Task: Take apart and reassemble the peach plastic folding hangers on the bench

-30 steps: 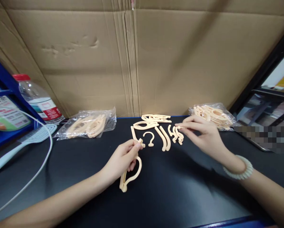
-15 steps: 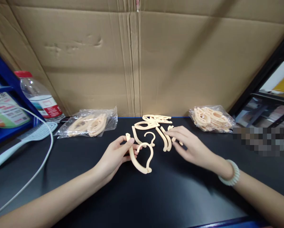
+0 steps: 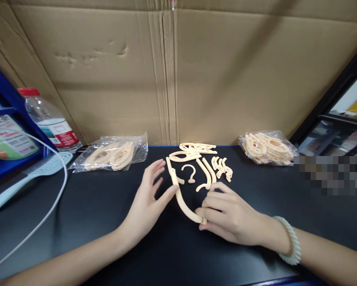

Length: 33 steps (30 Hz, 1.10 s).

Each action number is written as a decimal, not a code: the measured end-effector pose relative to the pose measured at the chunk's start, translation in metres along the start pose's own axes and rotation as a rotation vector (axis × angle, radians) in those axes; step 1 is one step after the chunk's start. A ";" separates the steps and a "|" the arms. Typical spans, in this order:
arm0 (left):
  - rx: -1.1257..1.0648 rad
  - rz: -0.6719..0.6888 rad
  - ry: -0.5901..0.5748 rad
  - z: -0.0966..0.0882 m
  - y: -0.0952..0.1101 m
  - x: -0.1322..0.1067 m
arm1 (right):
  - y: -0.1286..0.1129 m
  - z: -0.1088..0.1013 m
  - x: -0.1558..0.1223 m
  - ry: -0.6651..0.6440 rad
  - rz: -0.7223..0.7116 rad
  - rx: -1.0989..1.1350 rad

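Note:
A cream plastic hanger arm [image 3: 183, 204] with a hook joined to its lower end is in front of me. My right hand [image 3: 227, 214] grips it at that joint; the fingers cover most of the hook, and its tip shows above them. My left hand [image 3: 150, 198] has its fingers spread, and only the thumb meets the arm's upper part. Just beyond lie a loose hook [image 3: 192, 171] and two curved arms [image 3: 207, 171]. Another arm [image 3: 168, 163] is partly hidden behind the held one. Several small hook pieces [image 3: 222, 167] sit to the right of these.
Folded hangers [image 3: 193, 151] lie at the table's back edge. Bagged hangers stand on either side, one bag [image 3: 113, 155] left and one bag [image 3: 266, 147] right. At left are a hairbrush [image 3: 47, 167], a bottle [image 3: 51, 119] and a white cable [image 3: 63, 182]. Cardboard [image 3: 113, 79] walls the back.
My right hand has come from the small hooks to grip the hanger's joint. My left fingers have opened off the arm, and the hanger has shifted right.

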<state>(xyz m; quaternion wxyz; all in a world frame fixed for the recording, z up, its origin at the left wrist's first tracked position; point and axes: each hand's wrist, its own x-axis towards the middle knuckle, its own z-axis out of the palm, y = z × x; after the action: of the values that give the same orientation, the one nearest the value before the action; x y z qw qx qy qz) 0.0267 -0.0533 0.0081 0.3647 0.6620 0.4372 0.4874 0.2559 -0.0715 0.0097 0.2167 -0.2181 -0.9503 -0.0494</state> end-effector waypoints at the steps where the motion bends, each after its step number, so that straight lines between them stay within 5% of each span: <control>1: 0.143 0.149 -0.039 -0.002 -0.001 0.000 | 0.000 0.001 -0.001 0.021 0.005 0.007; 5: 0.562 0.626 -0.421 -0.004 0.004 -0.005 | -0.003 0.004 -0.001 0.063 -0.013 0.004; 8: 0.694 0.720 -0.567 0.000 0.009 -0.009 | -0.006 0.005 0.000 0.073 -0.034 -0.032; 16: 0.828 0.791 -0.584 0.008 0.003 -0.011 | -0.010 0.004 0.003 0.117 -0.045 -0.064; 25: 0.784 0.826 -0.553 0.003 0.007 -0.011 | -0.014 0.006 0.002 0.036 0.111 0.271; 29: 0.844 1.047 -0.460 0.000 0.012 -0.011 | -0.010 0.002 0.004 0.124 0.297 0.461; 33: 0.759 0.988 -0.444 -0.007 0.012 -0.003 | -0.001 0.000 0.003 0.218 0.310 0.502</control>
<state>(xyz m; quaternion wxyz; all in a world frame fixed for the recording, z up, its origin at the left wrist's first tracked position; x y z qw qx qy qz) 0.0224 -0.0602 0.0196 -0.0789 0.9520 0.1378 0.2616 0.2531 -0.0714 0.0111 0.3691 -0.2934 -0.8595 0.1973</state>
